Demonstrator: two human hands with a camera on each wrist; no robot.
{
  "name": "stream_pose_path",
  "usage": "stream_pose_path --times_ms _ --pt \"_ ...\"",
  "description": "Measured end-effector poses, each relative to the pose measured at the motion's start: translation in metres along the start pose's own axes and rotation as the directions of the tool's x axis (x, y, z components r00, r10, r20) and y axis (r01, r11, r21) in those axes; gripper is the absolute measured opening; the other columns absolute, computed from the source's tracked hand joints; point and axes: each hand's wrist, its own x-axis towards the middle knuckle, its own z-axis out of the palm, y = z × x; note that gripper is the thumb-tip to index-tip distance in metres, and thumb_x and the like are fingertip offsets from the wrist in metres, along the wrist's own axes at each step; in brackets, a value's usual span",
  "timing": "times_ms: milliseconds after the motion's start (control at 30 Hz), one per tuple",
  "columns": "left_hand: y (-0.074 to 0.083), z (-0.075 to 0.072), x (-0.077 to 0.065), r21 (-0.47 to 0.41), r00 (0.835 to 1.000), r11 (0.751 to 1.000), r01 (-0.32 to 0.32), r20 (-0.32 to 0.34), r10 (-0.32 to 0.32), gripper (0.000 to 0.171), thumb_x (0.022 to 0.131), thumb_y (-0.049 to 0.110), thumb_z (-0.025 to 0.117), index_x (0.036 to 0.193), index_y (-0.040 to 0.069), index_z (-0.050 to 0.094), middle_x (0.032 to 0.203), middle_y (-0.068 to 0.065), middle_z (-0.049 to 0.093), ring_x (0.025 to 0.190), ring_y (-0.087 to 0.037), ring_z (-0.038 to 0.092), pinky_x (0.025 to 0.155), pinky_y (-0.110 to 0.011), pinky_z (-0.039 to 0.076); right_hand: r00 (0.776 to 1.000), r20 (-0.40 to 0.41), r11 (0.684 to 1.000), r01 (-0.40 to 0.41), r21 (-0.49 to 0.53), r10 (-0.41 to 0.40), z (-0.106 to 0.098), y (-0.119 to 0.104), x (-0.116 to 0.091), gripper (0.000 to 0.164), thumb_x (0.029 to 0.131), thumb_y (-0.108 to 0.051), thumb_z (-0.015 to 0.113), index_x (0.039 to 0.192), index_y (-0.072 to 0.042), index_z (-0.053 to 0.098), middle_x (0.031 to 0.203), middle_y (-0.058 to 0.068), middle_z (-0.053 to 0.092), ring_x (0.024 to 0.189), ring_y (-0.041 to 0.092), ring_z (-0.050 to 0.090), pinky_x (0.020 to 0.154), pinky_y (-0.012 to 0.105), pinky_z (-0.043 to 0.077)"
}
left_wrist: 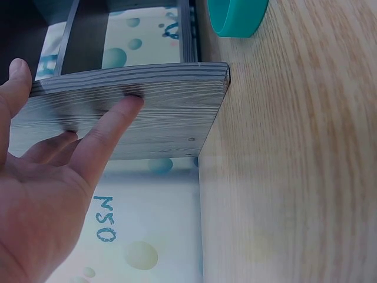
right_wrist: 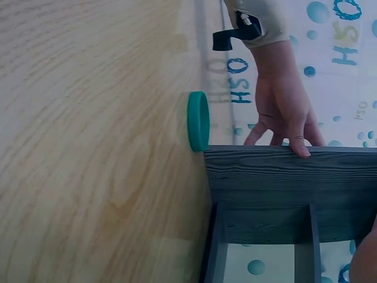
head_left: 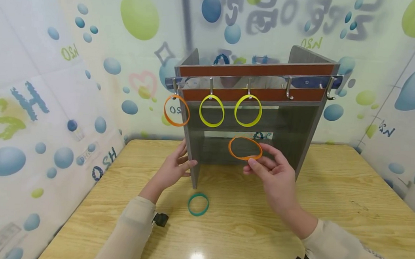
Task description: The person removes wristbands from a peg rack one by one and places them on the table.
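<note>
In the head view my right hand [head_left: 277,177] pinches an orange ring [head_left: 232,150] between thumb and fingers, in front of the grey shelf unit [head_left: 308,139]. The ring hangs in the air below the hooks. My left hand [head_left: 173,165] grips the unit's left side panel [left_wrist: 159,88], thumb at the front edge and fingers along the outer face. Above, another orange ring [head_left: 165,113] hangs on the leftmost hook, and two yellow rings, a left one [head_left: 200,115] and a right one [head_left: 236,114], hang on the hooks beside it. A green ring [head_left: 189,207] lies on the table.
A clear rail [head_left: 267,82] with metal hooks crosses the front of the unit; its two right-hand hooks, one [head_left: 289,89] and the end one [head_left: 329,89], carry no ring. The unit stands on a wooden table [head_left: 243,238] against a patterned wall covering [head_left: 103,20].
</note>
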Motion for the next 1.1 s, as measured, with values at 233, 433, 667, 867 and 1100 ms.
stream_pose_path --times_ms 233,433,667,867,1100 --pt "0.002 0.0 0.0 0.001 1.0 1.0 0.003 0.002 -0.003 0.088 0.108 0.021 0.065 0.169 0.051 0.01 0.179 -0.004 0.022 0.153 -0.046 0.043 0.092 -0.057 0.064 0.995 0.014 0.993 -0.1 -0.059 0.101 0.0 0.007 -0.006 0.049 0.098 0.003 0.073 0.144 -0.003 0.055 0.091 -0.005 0.08 0.076 0.012 0.078 0.085 0.031 0.067" --pt "0.001 0.0 -0.001 -0.007 1.0 1.0 0.014 -0.001 -0.014 0.088 0.108 0.021 0.065 0.165 0.059 0.01 0.179 -0.003 0.021 0.154 -0.045 0.043 0.093 -0.057 0.064 0.982 0.035 0.979 -0.18 -0.097 0.184 -0.002 0.015 -0.01 0.053 0.099 0.003 0.072 0.148 -0.002 0.054 0.087 -0.006 0.079 0.077 0.012 0.078 0.086 0.033 0.068" --pt "0.001 -0.001 -0.001 -0.006 1.0 1.0 0.019 -0.005 -0.019 0.088 0.108 0.021 0.065 0.166 0.058 0.01 0.179 -0.003 0.022 0.154 -0.045 0.043 0.093 -0.057 0.064 0.96 0.059 0.957 -0.267 -0.111 0.274 -0.003 0.029 -0.017 0.053 0.099 0.004 0.071 0.149 0.0 0.053 0.083 -0.006 0.078 0.077 0.012 0.078 0.084 0.033 0.068" --pt "0.001 0.0 -0.001 -0.007 1.0 1.0 0.019 -0.005 -0.019 0.088 0.108 0.021 0.066 0.166 0.058 0.011 0.179 -0.002 0.022 0.154 -0.045 0.044 0.093 -0.057 0.064 0.94 0.066 0.934 -0.322 -0.154 0.335 -0.002 0.04 -0.024 0.054 0.098 0.005 0.071 0.149 0.004 0.051 0.084 -0.004 0.077 0.078 0.012 0.078 0.082 0.03 0.068" --pt "0.001 0.0 -0.001 -0.005 1.0 1.0 0.011 -0.002 -0.011 0.088 0.108 0.022 0.066 0.166 0.058 0.011 0.179 -0.002 0.023 0.153 -0.046 0.044 0.092 -0.057 0.064 0.909 0.074 0.893 -0.383 -0.235 0.409 -0.003 0.054 -0.035 0.055 0.097 0.005 0.073 0.148 0.002 0.054 0.091 0.011 0.079 0.081 0.019 0.08 0.081 0.031 0.068"
